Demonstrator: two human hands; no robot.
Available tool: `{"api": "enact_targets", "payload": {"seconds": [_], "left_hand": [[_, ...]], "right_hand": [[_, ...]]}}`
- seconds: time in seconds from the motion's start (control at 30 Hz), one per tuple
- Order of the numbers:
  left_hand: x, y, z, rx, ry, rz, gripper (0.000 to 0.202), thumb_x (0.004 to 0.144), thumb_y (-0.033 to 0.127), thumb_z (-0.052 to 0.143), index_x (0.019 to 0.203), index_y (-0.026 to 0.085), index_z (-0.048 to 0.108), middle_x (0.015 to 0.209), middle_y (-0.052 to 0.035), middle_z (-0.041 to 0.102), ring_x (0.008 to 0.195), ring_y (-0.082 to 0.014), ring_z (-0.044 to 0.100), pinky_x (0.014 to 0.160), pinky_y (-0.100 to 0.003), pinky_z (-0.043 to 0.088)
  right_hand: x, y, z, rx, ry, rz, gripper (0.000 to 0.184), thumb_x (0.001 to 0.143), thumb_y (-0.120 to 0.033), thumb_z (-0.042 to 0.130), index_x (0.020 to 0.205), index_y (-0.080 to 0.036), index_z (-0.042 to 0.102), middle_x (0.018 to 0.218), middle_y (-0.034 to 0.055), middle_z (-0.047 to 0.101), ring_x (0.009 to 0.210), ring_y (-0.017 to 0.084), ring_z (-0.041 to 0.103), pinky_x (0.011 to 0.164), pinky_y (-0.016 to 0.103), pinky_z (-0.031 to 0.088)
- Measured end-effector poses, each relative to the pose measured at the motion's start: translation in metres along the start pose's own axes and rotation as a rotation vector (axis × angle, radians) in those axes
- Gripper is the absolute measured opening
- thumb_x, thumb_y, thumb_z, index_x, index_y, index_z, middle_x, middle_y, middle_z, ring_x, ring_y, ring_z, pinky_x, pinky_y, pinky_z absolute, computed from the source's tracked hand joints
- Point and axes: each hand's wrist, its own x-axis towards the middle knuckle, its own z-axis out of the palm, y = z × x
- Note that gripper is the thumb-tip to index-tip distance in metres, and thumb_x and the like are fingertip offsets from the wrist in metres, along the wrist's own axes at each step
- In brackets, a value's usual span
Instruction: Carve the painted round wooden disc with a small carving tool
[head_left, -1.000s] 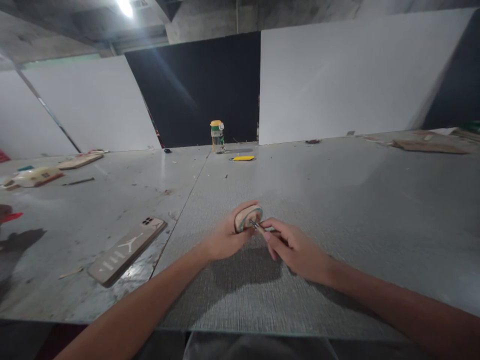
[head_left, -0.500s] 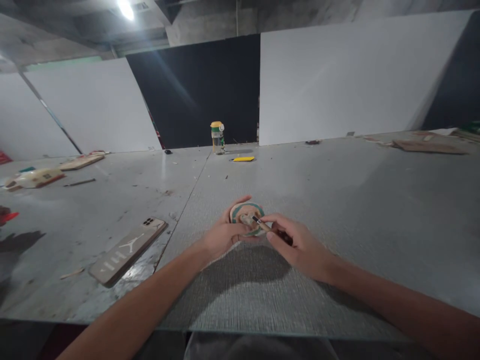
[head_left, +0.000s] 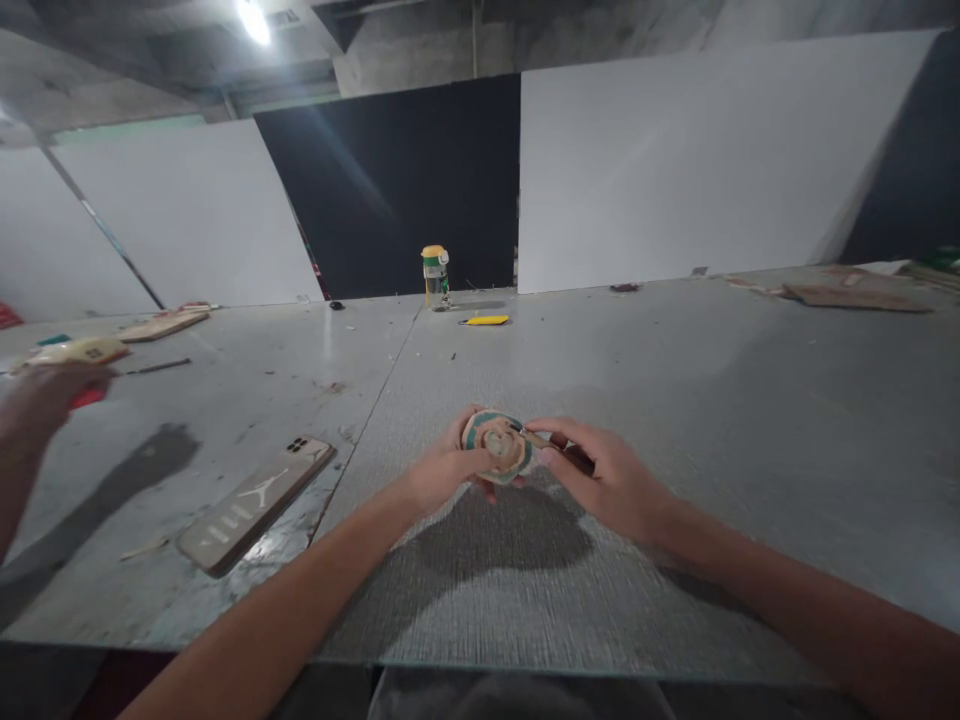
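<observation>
My left hand [head_left: 446,470] is wrapped round a small round carved piece [head_left: 501,462], pale tan with a blue-green band along its rim and a raised form in its hollow. The thumb lies over the near edge and fingertips show beneath. My right hand [head_left: 604,480] grips a carving tool [head_left: 538,440] with a brown handle and a short metal tip. That tip rests at the upper right part of the piece, near the band; whether it cuts into the surface I cannot tell. Both hands are just above the grey table [head_left: 675,420].
A phone [head_left: 256,508] lies left of my forearm. Another person's hand [head_left: 64,390] with something red reaches in from the left. Farther back are a yellow cutter [head_left: 487,320], a bottle [head_left: 435,278], a thin dark tool [head_left: 160,367] and a board [head_left: 855,298].
The carved piece has turned and tilted in my left hand. The tool's tip has moved from its middle to the upper right. The other person's hand has come farther in on the left.
</observation>
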Motion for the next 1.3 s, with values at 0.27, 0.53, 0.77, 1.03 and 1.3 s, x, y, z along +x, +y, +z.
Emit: {"api": "enact_targets", "payload": {"seconds": [0.27,0.53,0.77,1.03,1.3], "left_hand": [[0.006,-0.005,-0.002,0.129,0.051,0.083,0.036,0.074,0.034,0.069,0.101,0.014,0.056,0.084,-0.0046,0.06,0.06,-0.0115,0.063,0.046,-0.018,0.043],[0.004,-0.006,0.0,0.178,0.12,0.107,0.043,0.077,0.029,0.065,0.116,0.016,0.052,0.082,-0.0012,0.057,0.054,-0.0068,0.055,0.049,-0.021,0.043],[0.005,-0.008,0.0,0.157,0.112,0.164,0.066,0.079,0.025,0.065,0.137,0.024,0.034,0.1,-0.0035,0.055,0.059,-0.0072,0.054,0.055,-0.025,0.049],[0.002,-0.007,-0.001,0.131,0.033,0.195,0.061,0.077,0.023,0.066,0.13,0.028,0.036,0.12,-0.0079,0.051,0.076,-0.0117,0.056,0.054,-0.023,0.049],[0.001,-0.009,-0.004,0.101,0.015,0.146,0.061,0.074,0.026,0.069,0.127,0.028,0.039,0.097,-0.002,0.055,0.07,-0.0105,0.053,0.051,-0.02,0.047]], "right_hand": [[0.001,0.001,-0.001,-0.047,0.059,0.002,0.01,0.093,-0.023,0.045,0.102,-0.021,0.051,0.065,-0.0037,0.053,0.053,0.012,0.046,0.049,0.022,0.032],[0.002,0.0,-0.002,-0.089,0.048,0.013,0.015,0.094,-0.024,0.042,0.106,-0.02,0.05,0.069,-0.0015,0.055,0.055,0.013,0.048,0.051,0.024,0.034],[0.002,0.001,-0.002,-0.095,0.051,0.02,0.014,0.094,-0.027,0.041,0.103,-0.02,0.049,0.071,-0.0007,0.055,0.054,0.013,0.048,0.05,0.024,0.034],[0.002,0.003,0.0,-0.035,0.004,0.028,0.016,0.095,-0.029,0.04,0.106,-0.022,0.049,0.073,-0.0001,0.056,0.059,0.015,0.051,0.053,0.025,0.036],[0.0,0.003,0.001,0.039,-0.025,0.033,0.015,0.096,-0.028,0.04,0.106,-0.021,0.049,0.081,0.0034,0.059,0.067,0.016,0.052,0.057,0.026,0.039]]}}
